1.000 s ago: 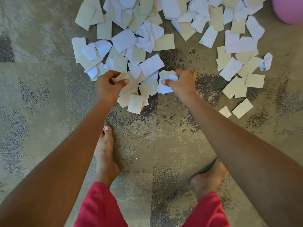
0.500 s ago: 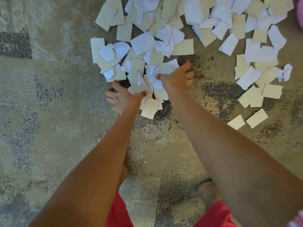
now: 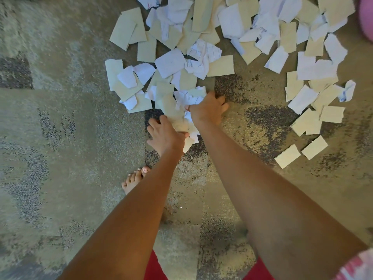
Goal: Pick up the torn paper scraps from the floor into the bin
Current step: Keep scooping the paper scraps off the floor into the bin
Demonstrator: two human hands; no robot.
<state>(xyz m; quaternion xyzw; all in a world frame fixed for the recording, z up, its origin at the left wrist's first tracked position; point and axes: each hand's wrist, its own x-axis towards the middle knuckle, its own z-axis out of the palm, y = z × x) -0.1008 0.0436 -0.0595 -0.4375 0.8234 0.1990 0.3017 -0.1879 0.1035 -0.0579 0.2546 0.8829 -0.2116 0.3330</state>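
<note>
Down we looked, and both bare arms reached straight out to the floor (image 3: pixel 60 138), a mottled grey and beige carpet. The paper scraps (image 3: pixel 221 66), beige ones and white ones with faint writing, lay in a broad band across the top of our view, many of them overlapping. At the near edge of that band we saw a crumpled bunch (image 3: pixel 171 110) of scraps caught between the two hands. The right hand (image 3: pixel 207 110) gripped its far end, thumb tip pinched onto white paper and the other fingers curled down to the carpet on the outer side. The left hand (image 3: pixel 165 136) sat at the near end, back up, fingers spread fairly straight over the carpet to the left, thumb pressed against the paper. It pushed at the bunch rather than closing round it, as far as we could tell. The bunch rested on the carpet and touched the scraps just beyond it. Off to the right, two beige pieces (image 3: pixel 287 156) lay side by side, a little clear of the main spread. The toes of a bare foot (image 3: pixel 134 178) showed just beside the left forearm, and red cloth (image 3: pixel 154 267) showed at the bottom edge. A pink shape (image 3: pixel 367 19) was cut off at the upper right corner, and we could not tell what it was
</note>
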